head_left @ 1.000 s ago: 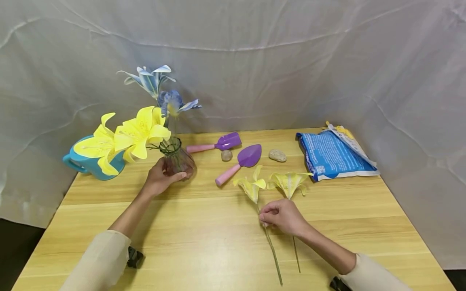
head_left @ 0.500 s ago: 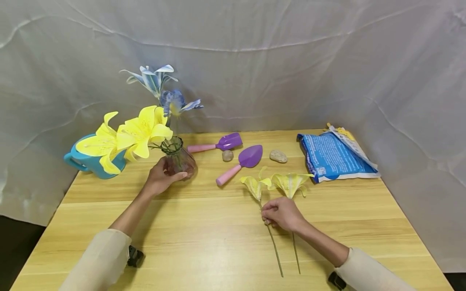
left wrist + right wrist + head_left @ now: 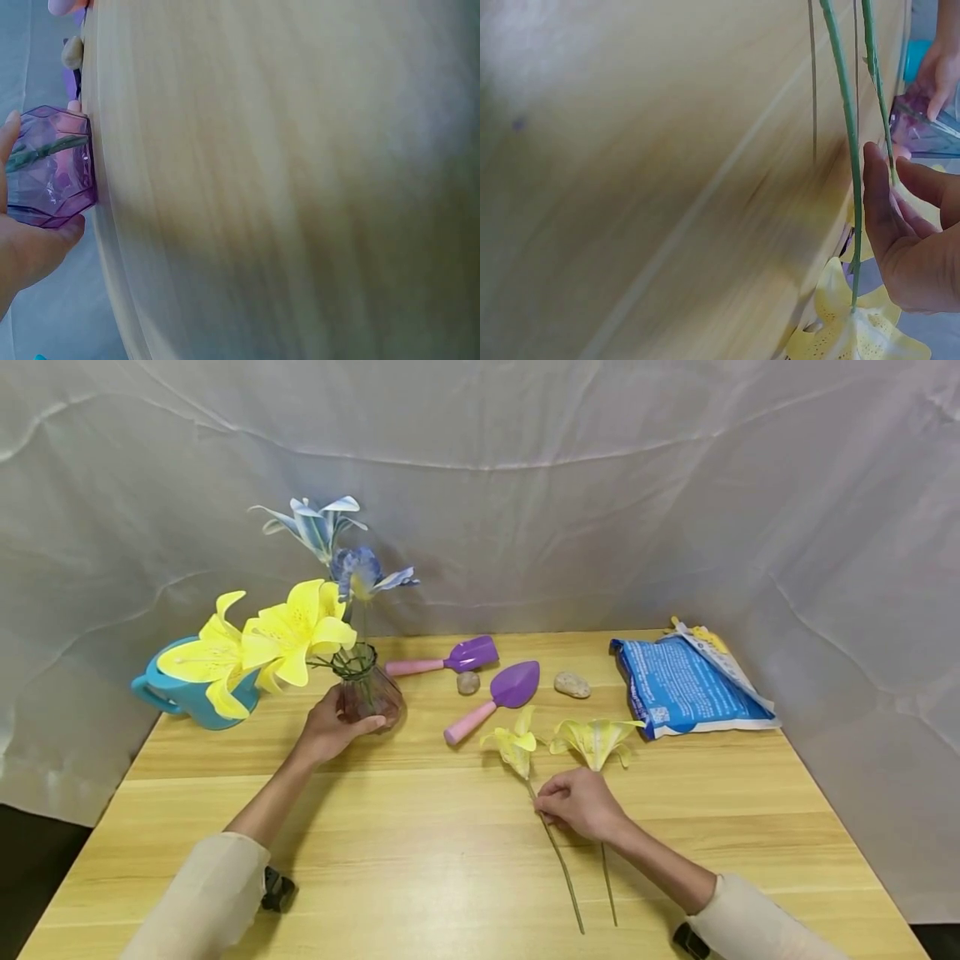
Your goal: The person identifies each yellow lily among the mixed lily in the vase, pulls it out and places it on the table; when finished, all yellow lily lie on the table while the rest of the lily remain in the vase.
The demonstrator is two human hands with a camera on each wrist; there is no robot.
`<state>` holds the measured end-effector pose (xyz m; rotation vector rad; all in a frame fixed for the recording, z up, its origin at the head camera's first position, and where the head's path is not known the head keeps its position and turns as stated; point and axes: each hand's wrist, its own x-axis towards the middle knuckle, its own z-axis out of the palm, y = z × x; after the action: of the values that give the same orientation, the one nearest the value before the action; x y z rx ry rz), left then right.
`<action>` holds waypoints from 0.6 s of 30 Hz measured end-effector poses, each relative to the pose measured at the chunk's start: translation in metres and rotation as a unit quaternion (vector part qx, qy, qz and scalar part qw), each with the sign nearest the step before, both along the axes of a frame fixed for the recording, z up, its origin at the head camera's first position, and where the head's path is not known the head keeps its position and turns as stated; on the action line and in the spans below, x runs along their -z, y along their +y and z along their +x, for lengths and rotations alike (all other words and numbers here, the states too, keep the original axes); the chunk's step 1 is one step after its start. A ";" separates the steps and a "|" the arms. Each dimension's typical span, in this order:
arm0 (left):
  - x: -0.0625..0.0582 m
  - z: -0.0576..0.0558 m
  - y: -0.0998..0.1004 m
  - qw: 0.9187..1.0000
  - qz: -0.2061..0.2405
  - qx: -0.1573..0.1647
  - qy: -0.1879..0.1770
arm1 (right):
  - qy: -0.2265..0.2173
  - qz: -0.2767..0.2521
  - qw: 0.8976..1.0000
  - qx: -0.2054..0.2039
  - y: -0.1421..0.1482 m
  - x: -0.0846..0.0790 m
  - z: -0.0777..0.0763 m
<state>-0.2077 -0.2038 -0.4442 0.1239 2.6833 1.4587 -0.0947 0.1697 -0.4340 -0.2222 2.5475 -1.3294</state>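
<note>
- My left hand (image 3: 330, 727) grips the vase (image 3: 378, 703), left on the table (image 3: 420, 860); slackening could let leaning yellow blooms (image 3: 296, 628) tip it.
- My right hand (image 3: 585, 803) pinches one lily (image 3: 516, 750) by its stem; brushing the neighbouring lily (image 3: 595, 742) could drag it.

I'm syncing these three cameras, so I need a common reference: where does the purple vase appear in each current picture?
Head: the purple vase is left of centre, slightly below mid-height.
Left wrist: at the left edge, about mid-height.
Right wrist: at the right edge, above mid-height.
Shared landmark: the left hand, gripping it in all three.
</note>
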 end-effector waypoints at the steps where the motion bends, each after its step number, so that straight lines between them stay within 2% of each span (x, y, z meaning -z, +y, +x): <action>1: 0.000 0.000 0.000 1.000 0.000 0.000 0.000 | -0.001 -0.001 1.000 0.000 0.000 0.000 0.000; 7: 0.000 0.001 -0.001 1.000 0.005 -0.001 0.005 | 0.007 0.000 1.000 -0.028 -0.002 0.004 0.000; 10: 0.001 0.001 -0.001 1.000 0.008 0.001 0.007 | 0.024 0.030 0.999 -0.038 -0.003 0.002 0.002; 14: 0.001 0.000 0.000 1.000 0.008 0.005 0.007 | 0.094 0.103 0.990 -0.013 -0.010 -0.018 0.001; 18: 0.000 0.001 0.000 1.000 0.008 0.002 0.009 | 0.172 0.106 0.979 -0.016 -0.033 -0.051 -0.006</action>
<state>-0.2067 -0.2040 -0.4444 0.1448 2.6846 1.4843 -0.1004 0.1372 -0.3829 -0.4857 2.9319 -1.0721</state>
